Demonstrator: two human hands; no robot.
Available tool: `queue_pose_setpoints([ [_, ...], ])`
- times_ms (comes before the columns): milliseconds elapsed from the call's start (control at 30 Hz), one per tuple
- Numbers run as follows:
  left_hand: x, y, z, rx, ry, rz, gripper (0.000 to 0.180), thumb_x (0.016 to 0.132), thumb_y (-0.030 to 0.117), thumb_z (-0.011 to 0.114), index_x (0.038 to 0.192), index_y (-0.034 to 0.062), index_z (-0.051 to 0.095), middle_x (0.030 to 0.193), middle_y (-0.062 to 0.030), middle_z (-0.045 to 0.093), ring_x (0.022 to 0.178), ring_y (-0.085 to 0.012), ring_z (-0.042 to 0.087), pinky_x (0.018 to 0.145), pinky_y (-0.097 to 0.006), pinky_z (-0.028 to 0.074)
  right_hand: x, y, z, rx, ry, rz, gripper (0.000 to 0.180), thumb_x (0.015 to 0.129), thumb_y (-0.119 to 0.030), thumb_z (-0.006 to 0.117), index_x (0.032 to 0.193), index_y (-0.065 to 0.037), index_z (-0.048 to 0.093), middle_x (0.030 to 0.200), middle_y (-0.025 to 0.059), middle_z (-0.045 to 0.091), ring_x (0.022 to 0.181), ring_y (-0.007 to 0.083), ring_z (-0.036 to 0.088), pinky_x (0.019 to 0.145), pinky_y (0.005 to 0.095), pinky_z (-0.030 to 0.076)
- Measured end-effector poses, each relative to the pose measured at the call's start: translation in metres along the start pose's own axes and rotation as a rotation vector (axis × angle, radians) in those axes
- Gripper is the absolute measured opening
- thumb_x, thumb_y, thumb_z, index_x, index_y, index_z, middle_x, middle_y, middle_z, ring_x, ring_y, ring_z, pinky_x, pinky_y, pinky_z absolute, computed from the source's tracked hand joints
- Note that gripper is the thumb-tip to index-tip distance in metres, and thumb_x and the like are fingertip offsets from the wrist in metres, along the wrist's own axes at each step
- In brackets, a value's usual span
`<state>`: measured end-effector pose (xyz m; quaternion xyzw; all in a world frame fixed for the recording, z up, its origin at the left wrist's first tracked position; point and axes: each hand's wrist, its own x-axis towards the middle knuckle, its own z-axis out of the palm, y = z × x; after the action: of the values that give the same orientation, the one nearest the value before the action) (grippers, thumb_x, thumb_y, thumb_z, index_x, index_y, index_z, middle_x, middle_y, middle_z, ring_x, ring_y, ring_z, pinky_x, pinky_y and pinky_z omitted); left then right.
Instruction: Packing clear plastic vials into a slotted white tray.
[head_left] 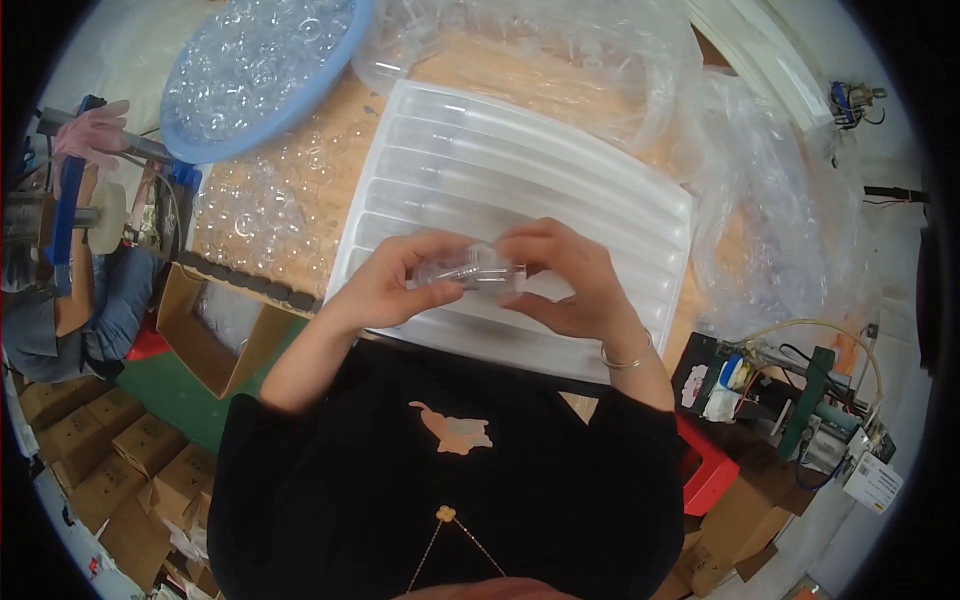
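My left hand [390, 282] is closed around a clear plastic cylindrical container [468, 272], which lies on its side in the air with its narrower end to the right. At that end, my right hand [570, 280] curls its fingers and thumb around the rim, slightly blurred. Whether a separate cap is between those fingertips I cannot tell. Both hands are over a white ribbed tray [520, 170] with long parallel channels, lying on the wooden table.
A blue basin [215, 148] heaped with clear round plastic pieces stands far left. More clear pieces [265, 215] are scattered beside the tray. Plastic bags [765, 220] lie to the right. An open cardboard box [225, 335] sits left, and another person's arm [75, 300] shows by a machine.
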<state>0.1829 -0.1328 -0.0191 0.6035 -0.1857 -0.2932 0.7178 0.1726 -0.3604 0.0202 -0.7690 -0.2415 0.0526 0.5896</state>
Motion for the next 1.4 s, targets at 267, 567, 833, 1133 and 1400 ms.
queue_pose_setpoints([
  [267, -0.003, -0.007, -0.02, -0.503, -0.3, -0.265, 0.03, 0.081, 0.014, 0.063, 0.105, -0.0033, 0.058, 0.082, -0.005, 0.061, 0.066, -0.0091, 0.055, 0.06, -0.021, 0.044, 0.029, -0.003, 0.004, -0.255, -0.312, -0.357, 0.028, 0.071, -0.005, 0.067, 0.098, -0.006, 0.059, 0.093, 0.0093, 0.061, 0.078, 0.0255, 0.061, 0.066, 0.0308, 0.05],
  [567, 0.009, -0.008, 0.006, 0.882, 0.411, 0.525, 0.05, 0.066, 0.008, 0.071, 0.112, 0.005, 0.052, 0.095, -0.0099, 0.057, 0.085, -0.0268, 0.053, 0.075, -0.035, 0.038, 0.025, 0.039, 0.03, 0.0, 0.003, 0.175, 0.033, 0.079, -0.018, 0.067, 0.101, 0.002, 0.053, 0.075, 0.0032, 0.058, 0.06, 0.0058, 0.049, 0.052, 0.0192, 0.039],
  [833, 0.04, -0.005, -0.016, 1.091, 0.676, 0.623, 0.054, 0.066, 0.011, 0.072, 0.114, 0.0021, 0.05, 0.102, -0.012, 0.056, 0.089, -0.0272, 0.053, 0.075, -0.036, 0.036, 0.079, 0.043, 0.029, 0.259, 0.257, 0.304, 0.014, 0.077, -0.012, 0.069, 0.079, 0.0, 0.061, 0.055, -0.0067, 0.047, 0.049, -0.0009, 0.035, 0.043, 0.0174, 0.025],
  [1133, 0.03, -0.061, -0.111, 1.633, 0.806, 0.164, 0.03, 0.072, 0.018, 0.06, 0.097, 0.0009, 0.057, 0.109, -0.0103, 0.054, 0.103, -0.0258, 0.046, 0.08, -0.044, 0.031, 0.147, 0.08, -0.017, -1.143, -0.192, 0.255, 0.042, 0.062, -0.038, 0.07, 0.083, -0.003, 0.065, 0.07, 0.0149, 0.063, 0.071, 0.0309, 0.063, 0.063, 0.0385, 0.049],
  [1400, 0.037, -0.064, -0.121, 1.573, 0.8, 0.169, 0.01, 0.068, 0.007, 0.056, 0.076, 0.0033, 0.06, 0.089, -0.006, 0.059, 0.089, -0.0228, 0.05, 0.074, -0.039, 0.032, 0.193, 0.183, -0.112, -1.26, 0.181, 0.065, 0.018, 0.074, -0.015, 0.057, 0.089, -0.006, 0.063, 0.092, 0.0128, 0.062, 0.09, 0.0335, 0.057, 0.075, 0.0412, 0.048],
])
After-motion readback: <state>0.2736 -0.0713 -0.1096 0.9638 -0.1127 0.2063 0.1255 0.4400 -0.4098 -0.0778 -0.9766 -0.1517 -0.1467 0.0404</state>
